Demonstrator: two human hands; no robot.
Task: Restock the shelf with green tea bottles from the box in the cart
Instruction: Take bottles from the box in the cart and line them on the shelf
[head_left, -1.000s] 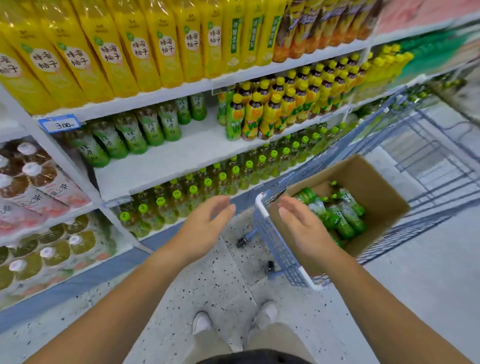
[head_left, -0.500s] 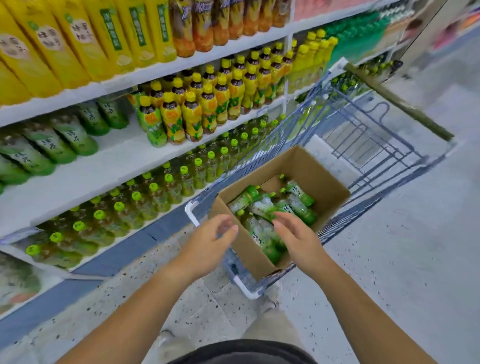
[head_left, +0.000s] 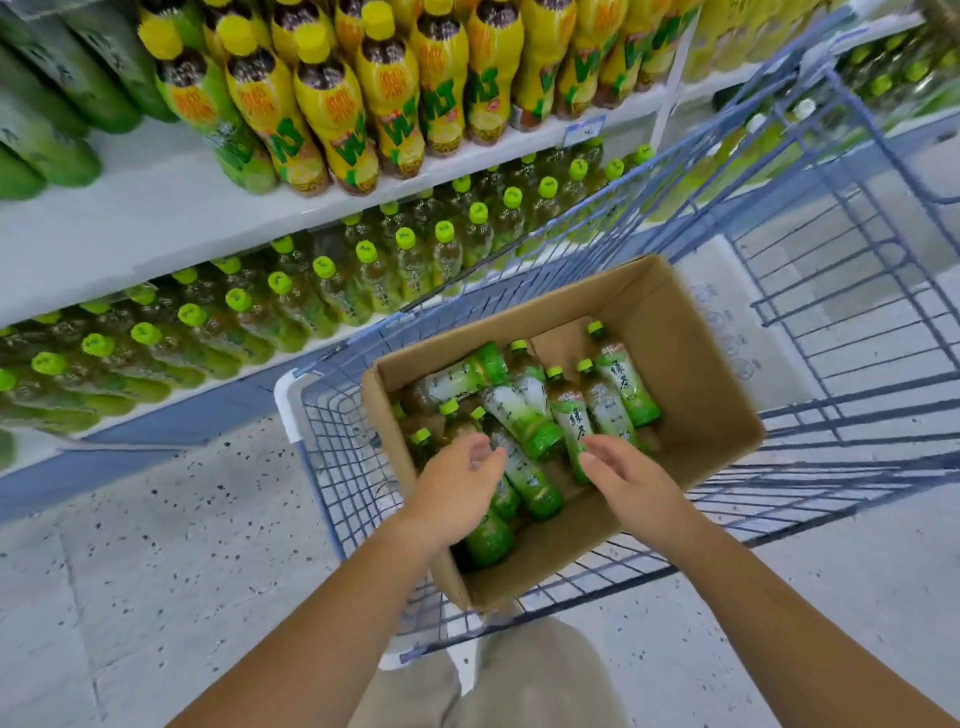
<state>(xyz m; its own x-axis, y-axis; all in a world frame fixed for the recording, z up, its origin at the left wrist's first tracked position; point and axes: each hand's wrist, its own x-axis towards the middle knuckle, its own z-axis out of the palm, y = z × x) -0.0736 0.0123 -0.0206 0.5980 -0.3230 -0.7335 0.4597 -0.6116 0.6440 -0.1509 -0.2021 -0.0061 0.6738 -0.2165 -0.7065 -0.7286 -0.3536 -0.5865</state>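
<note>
A brown cardboard box (head_left: 696, 364) sits in the near end of a blue wire cart (head_left: 831, 291). Several green tea bottles (head_left: 524, 410) with green caps and green-white labels lie jumbled inside it. My left hand (head_left: 457, 488) hovers over the box's near left part, fingers apart, holding nothing. My right hand (head_left: 631, 480) is just right of it over the bottles, also open and empty. One bottle (head_left: 535, 483) lies between the two hands. The white shelf (head_left: 171, 223) to the left has a bare stretch beside green-labelled bottles (head_left: 47, 140).
Yellow-capped tea bottles (head_left: 363, 104) stand on the middle shelf. Rows of green-capped bottles (head_left: 291, 301) fill the shelf below it. The cart stands close along the shelving. Speckled floor (head_left: 171, 561) lies left of the cart, and my legs (head_left: 519, 675) are at its near end.
My view has swung right and down from the shelf onto the cart. Both hands have moved forward from the cart's near rim to over the bottles in the box.
</note>
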